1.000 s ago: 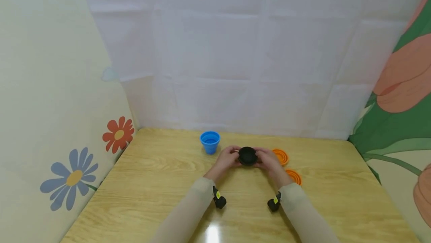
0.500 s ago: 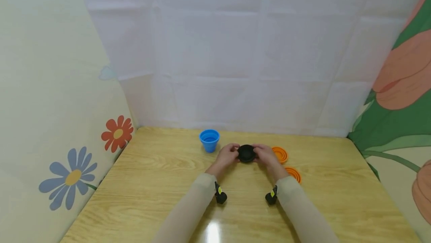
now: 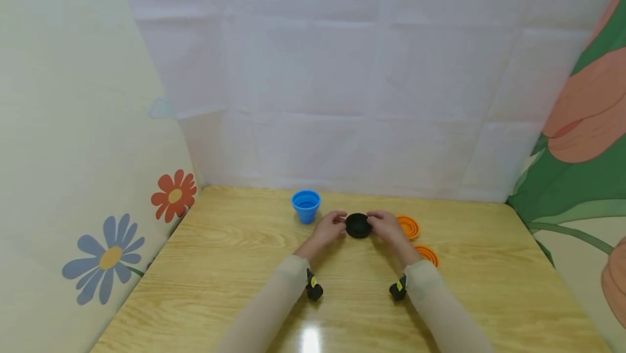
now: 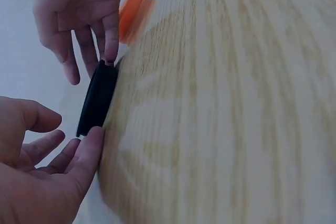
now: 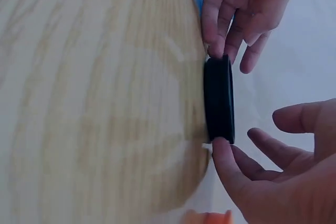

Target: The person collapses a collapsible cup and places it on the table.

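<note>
A black collapsible cup (image 3: 358, 226), folded down to a low disc, lies on the wooden table between both hands. My left hand (image 3: 330, 227) is at its left side; in the left wrist view a fingertip meets the cup's (image 4: 98, 100) edge while the thumb stands away from it. On the opposite side is my right hand (image 3: 388, 226). Its fingertips are right at the cup's (image 5: 219, 98) edge in the right wrist view, thumb raised and fingers loosely spread. Neither hand wraps round the cup.
A blue collapsible cup (image 3: 306, 209) stands unfolded, back left of the hands. Two flattened orange cups (image 3: 408, 227) lie to the right, one beside my right hand and one near that wrist. A white cloth (image 3: 342, 98) hangs behind the table (image 3: 220, 266).
The black cup looked deeper a second ago and is now flatter. Both hands have loosened their hold at its sides. The blue and orange cups have stayed put.
</note>
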`<action>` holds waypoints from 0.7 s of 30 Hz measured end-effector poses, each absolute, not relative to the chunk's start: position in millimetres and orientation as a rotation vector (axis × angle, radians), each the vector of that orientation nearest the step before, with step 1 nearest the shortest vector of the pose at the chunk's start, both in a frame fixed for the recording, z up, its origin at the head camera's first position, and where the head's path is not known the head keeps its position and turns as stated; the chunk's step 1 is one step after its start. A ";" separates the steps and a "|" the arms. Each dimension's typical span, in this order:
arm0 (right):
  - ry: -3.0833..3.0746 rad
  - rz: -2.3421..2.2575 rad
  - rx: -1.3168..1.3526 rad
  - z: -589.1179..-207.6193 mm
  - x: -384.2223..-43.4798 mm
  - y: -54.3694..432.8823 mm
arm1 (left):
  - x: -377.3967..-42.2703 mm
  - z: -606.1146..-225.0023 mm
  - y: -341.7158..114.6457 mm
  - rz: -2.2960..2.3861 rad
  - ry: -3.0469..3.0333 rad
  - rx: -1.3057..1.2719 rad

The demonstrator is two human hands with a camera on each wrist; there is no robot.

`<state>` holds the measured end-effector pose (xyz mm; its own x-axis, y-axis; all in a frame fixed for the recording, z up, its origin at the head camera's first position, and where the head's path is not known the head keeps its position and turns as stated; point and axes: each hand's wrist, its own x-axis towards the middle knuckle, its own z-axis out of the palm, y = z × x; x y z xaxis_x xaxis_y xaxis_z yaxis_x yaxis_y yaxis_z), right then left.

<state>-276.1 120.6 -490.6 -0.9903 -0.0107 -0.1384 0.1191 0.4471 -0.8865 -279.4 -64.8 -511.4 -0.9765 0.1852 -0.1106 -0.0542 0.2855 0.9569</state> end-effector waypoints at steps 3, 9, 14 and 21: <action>2.619 -1.519 0.028 -484.7 -276.2 121.2 | -273.3 -500.8 -69.9 1.623 2.445 0.293; 2.670 -1.423 -0.152 -466.1 -275.5 113.1 | -259.6 -461.5 -85.9 1.285 2.667 0.727; 2.741 -1.383 -0.369 -458.0 -275.4 99.9 | -253.4 -437.0 -107.6 1.111 2.797 0.910; 2.813 -1.335 -0.711 -457.9 -281.2 76.1 | -256.9 -429.1 -148.9 0.975 3.023 1.007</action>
